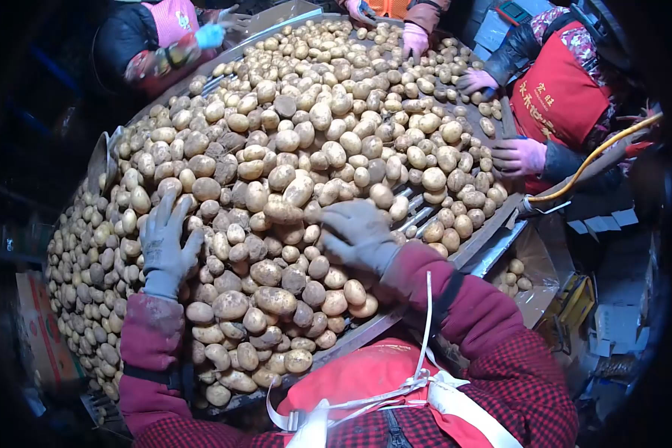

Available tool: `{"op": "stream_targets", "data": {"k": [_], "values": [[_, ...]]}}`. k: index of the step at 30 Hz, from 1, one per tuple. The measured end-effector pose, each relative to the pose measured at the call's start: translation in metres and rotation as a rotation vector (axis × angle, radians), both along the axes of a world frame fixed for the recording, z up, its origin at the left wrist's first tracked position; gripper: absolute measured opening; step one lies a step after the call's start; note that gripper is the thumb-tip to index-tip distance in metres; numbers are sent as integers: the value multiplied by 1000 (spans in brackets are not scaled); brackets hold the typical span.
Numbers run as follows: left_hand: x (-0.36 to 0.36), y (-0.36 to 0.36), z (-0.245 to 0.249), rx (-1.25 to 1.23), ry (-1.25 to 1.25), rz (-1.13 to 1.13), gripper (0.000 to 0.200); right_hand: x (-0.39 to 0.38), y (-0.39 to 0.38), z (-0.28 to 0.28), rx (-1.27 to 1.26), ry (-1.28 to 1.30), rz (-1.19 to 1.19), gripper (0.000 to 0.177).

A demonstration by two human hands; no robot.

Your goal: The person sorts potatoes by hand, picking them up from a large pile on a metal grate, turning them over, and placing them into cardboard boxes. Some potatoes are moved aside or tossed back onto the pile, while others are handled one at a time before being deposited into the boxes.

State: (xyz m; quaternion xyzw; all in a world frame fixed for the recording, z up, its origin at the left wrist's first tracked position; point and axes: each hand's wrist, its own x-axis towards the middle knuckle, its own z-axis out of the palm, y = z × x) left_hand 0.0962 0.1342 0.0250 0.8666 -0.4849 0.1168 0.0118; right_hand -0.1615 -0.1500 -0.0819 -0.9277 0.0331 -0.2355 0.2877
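My left hand [167, 246], in a grey work glove, lies on the heap of potatoes [276, 178] with its fingers spread and nothing held. My right hand [360, 233], gloved alike, rests farther right on the same heap. Its fingers are apart and bent down against the potatoes, beside an elongated potato [282, 211]; I see nothing gripped in it. The potatoes are pale yellow to brown, some coated in dirt. A dark clod of soil [227, 166] sits among them beyond my left hand.
Potatoes cover a large table with a raised rim [493, 228] and metal bars [420, 216]. Co-workers in gloves stand around it, one in a red apron [556, 101] at right. A yellow hose [605, 149] crosses there. A cardboard box [534, 261] holding potatoes stands below.
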Motion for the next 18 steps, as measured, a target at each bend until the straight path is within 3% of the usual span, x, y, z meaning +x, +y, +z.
{"op": "stream_targets", "data": {"k": [4, 7, 13, 15, 18], "values": [[3, -3, 0, -9, 4, 6, 66, -8, -15, -2, -68, 27, -99, 40], [8, -2, -5, -31, -4, -11, 66, -20, -17, 3, -43, 61, -136, 47], [9, -6, -2, -6, 28, 22, 68, -43, -42, 13, -13, 508, -175, 69], [13, -7, -8, 8, 21, 37, 69, -40, -38, 11, -18, 479, -208, 76], [11, -10, -5, 40, 42, 62, 68, -27, -22, 22, -70, 645, -284, 82]]}}
